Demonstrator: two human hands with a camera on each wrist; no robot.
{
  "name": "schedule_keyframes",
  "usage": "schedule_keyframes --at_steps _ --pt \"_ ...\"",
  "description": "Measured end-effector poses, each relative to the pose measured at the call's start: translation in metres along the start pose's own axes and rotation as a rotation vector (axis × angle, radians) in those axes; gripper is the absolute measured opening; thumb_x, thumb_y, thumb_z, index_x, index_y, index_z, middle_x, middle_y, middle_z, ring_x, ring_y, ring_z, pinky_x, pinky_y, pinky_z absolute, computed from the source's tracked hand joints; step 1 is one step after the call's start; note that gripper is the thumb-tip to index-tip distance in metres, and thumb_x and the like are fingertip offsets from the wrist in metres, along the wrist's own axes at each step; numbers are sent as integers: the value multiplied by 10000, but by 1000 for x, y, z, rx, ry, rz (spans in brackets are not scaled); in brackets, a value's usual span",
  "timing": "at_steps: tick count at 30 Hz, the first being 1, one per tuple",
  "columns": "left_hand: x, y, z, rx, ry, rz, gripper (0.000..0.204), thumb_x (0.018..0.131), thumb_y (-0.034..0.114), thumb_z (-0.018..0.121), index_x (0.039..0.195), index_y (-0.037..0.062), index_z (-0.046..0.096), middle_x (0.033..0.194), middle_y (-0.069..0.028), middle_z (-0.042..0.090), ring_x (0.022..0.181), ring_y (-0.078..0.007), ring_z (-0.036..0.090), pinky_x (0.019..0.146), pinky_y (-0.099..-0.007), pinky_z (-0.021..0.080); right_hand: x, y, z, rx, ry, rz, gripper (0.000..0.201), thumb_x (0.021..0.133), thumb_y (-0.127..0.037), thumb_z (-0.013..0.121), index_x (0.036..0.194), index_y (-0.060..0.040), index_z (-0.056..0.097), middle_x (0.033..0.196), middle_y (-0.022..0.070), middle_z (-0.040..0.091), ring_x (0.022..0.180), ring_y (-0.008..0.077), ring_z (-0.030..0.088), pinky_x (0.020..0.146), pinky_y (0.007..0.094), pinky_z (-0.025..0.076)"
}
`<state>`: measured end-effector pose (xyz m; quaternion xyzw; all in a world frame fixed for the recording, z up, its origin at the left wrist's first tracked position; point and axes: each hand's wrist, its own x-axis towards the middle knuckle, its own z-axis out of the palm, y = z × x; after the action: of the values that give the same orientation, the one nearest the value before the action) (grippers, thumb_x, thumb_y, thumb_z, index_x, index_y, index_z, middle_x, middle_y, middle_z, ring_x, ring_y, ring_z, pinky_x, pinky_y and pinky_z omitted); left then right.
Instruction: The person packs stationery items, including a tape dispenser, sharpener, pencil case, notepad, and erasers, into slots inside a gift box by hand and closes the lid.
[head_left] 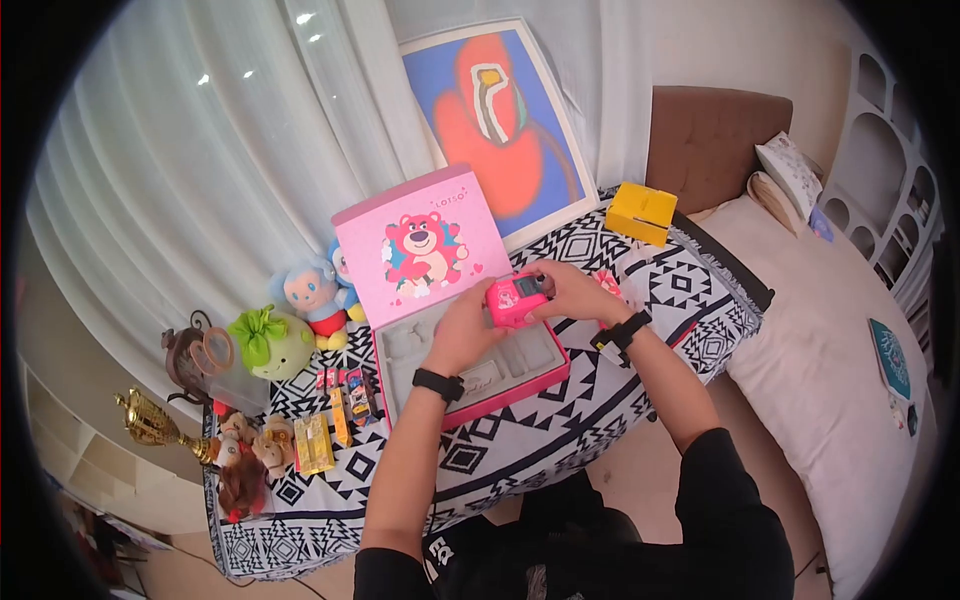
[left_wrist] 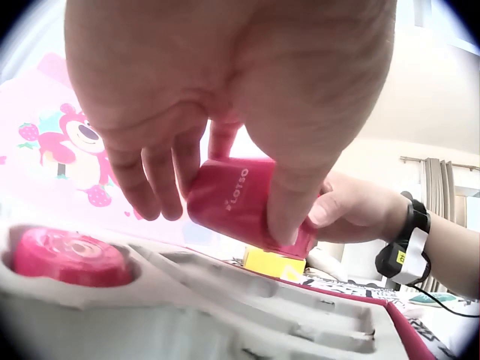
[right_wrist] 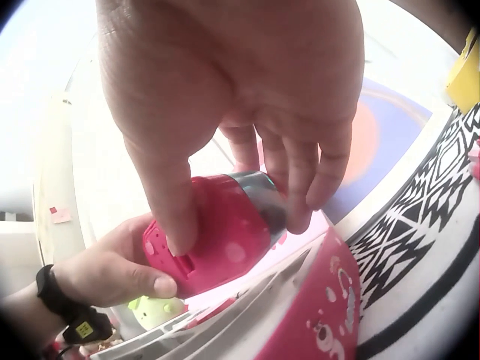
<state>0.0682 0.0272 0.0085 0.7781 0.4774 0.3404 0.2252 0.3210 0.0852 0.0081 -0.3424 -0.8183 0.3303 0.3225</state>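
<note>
Both hands close their grip on one hot-pink gadget (head_left: 517, 298), held just above the open gift box (head_left: 470, 375): the left hand (head_left: 462, 330) curls round its near end, the right hand (head_left: 568, 293) round the far, darker end, thumb pressed to the spotted pink shell. The gadget is out of the box and clear of the grey moulded tray (left_wrist: 225, 300); by the look of it, one round pink item (left_wrist: 64, 256) sits in a tray well, while the other wells in sight lie bare. The box's pink lid (head_left: 420, 245), printed with a strawberry bear, stands raised behind. On the patterned desk cloth (head_left: 600, 400) stand one yellow box (head_left: 641, 212), two plush toys to the left, a blue one (head_left: 315, 295) and a green one (head_left: 270, 343), a cluster of small brown plush figures (head_left: 250, 450) and several small packets (head_left: 335, 410), too small to count exactly. One framed red-and-blue picture (head_left: 495, 125) leans on the curtain (head_left: 200, 150).
</note>
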Motion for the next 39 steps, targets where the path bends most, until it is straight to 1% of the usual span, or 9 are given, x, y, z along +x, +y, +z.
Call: schedule_keyframes --at_steps 2,4,5,8,14,17,23,34,39 --pt "0 -9 -16 -58 -35 -44 877 711 146 916 1474 -13 514 1326 -211 637 1170 -338 661 1004 -407 546 8 -10 10 36 -7 11 776 701 -209 956 1376 -39 614 1010 53 636 838 160 587 817 322 545" --pt "2 -15 -30 191 72 80 821 697 141 911 1427 -8 566 1276 -193 662 1131 -321 665 994 -400 547 17 -19 21 8 14 -6 739 687 -221 940 1320 10 635 1180 135 678 979 226 666 869 342 557" --pt "0 -10 -40 132 44 6 781 689 93 893 1393 -41 583 1331 -224 623 1173 -389 658 1031 -423 535 22 -21 28 3 53 -29 759 680 -214 933 1337 16 629 1210 160 680 1035 260 670 917 353 551" --pt "-11 -16 -54 10 27 -51 768 672 129 894 1365 -36 606 1314 -233 632 1170 -387 654 1028 -423 534 33 -25 52 -1 76 -89 784 669 -218 933 1353 10 626 1233 178 676 1065 278 668 933 363 545" --pt "-67 -4 -62 192 -70 -120 754 674 196 885 1347 -9 617 1254 -229 665 1198 -400 631 1060 -444 506 11 -42 78 -4 -96 -105 701 660 -256 931 1236 26 650 1088 207 720 1006 321 703 907 401 552" --pt "-92 -7 -53 275 -61 -39 751 690 228 890 1348 3 609 1221 -219 670 1185 -416 614 1056 -474 491 -7 -57 83 -77 -185 -25 708 662 -300 924 1228 24 648 1078 229 706 1018 391 681 907 441 542" --pt "-107 -12 -42 338 -28 17 729 718 243 886 1344 6 599 1232 -221 658 1182 -425 598 1036 -495 491 -20 -34 106 -215 -73 -202 756 674 -373 912 1263 10 634 1158 218 667 1131 414 618 991 471 497" --pt "-114 -29 -41 251 -48 10 703 793 274 865 1374 -26 604 1259 -201 620 1227 -397 583 1078 -442 468 -14 -31 106 -250 -156 -171 686 669 -334 906 1219 -3 664 1188 196 627 1141 393 607 995 460 500" --pt "-113 -25 -42 359 -121 -8 723 816 309 853 1398 -43 609 1276 -205 603 1222 -392 566 1076 -436 463 -13 -26 108 -263 -185 -179 612 692 -323 862 1177 10 692 1186 196 626 1143 384 606 990 449 505"
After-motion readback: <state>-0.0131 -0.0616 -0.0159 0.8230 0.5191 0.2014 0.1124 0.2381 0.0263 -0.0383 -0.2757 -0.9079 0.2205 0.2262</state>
